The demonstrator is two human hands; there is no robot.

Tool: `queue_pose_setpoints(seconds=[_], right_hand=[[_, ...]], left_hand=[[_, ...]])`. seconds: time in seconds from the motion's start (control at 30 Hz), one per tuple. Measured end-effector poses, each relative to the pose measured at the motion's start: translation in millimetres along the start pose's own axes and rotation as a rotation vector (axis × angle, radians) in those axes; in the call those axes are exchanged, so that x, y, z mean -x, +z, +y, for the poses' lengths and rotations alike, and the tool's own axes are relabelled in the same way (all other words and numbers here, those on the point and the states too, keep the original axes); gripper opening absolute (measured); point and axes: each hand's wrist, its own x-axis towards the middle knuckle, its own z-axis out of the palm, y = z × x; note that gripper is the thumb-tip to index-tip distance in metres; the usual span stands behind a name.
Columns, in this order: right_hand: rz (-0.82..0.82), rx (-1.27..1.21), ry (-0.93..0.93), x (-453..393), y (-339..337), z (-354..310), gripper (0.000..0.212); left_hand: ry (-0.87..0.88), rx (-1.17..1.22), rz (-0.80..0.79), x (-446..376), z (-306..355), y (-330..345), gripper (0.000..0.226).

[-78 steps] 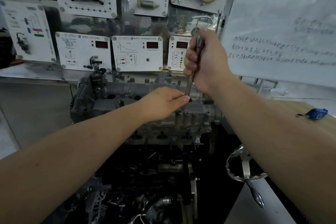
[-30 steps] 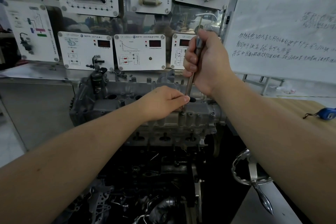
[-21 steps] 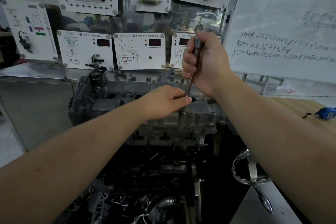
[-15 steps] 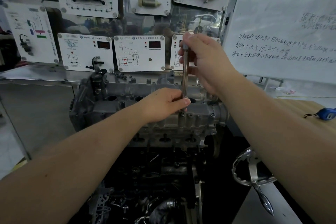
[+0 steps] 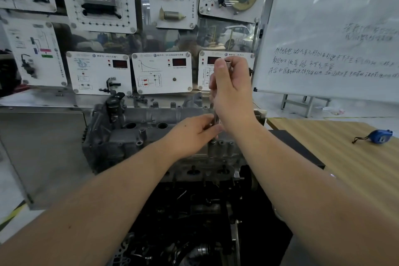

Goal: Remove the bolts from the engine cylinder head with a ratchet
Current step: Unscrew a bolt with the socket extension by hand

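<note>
The ratchet stood nearly upright over the front right edge of the cylinder head, its lower end on a bolt. The right hand gripped its upper part; the left hand pinched the shaft low down, hiding the casting behind. Instrument panels stood behind, a whiteboard to the right, and a blue tape measure lay on the wooden table.

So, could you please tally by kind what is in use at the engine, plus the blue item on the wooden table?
Hands: 2, left hand and right hand, both holding the ratchet
Ratchet: 1
Cylinder head: 1
Blue tape measure: 1
Total: 5
</note>
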Motion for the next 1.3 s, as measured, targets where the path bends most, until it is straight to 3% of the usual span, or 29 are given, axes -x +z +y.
queue_pose_setpoints(seconds=[0.2, 0.33, 0.6, 0.83, 0.9, 1.03, 1.13, 1.3], right_hand=[[-0.128, -0.052, 0.050, -3, -1, -3, 0.027], [-0.138, -0.225, 0.157, -3, 2, -3, 0.034], [-0.082, -0.110, 0.043, -5, 5, -8, 0.024], [-0.223, -0.305, 0.280, -18, -6, -10, 0.038], [-0.179, -0.325, 0.302, -20, -7, -10, 0.037], [-0.134, -0.282, 0.254, -18, -3, -10, 0.022], [-0.204, -0.176, 0.137, -13, 5, -9, 0.024], [-0.093, -0.118, 0.042, -12, 6, -9, 0.027]], left_hand=[[-0.007, -0.028, 0.014, 2, -3, 0, 0.021], [-0.010, -0.029, 0.010, 3, -1, 3, 0.028], [-0.030, 0.127, -0.005, 8, -4, 3, 0.033], [-0.033, 0.191, -0.011, 6, -8, 4, 0.040], [-0.027, 0.180, -0.011, 6, -9, 4, 0.036], [-0.010, 0.128, -0.011, 6, -8, 3, 0.027], [-0.004, 0.098, 0.004, 6, -9, 4, 0.023], [0.012, 0.061, 0.014, 6, -11, 5, 0.018]])
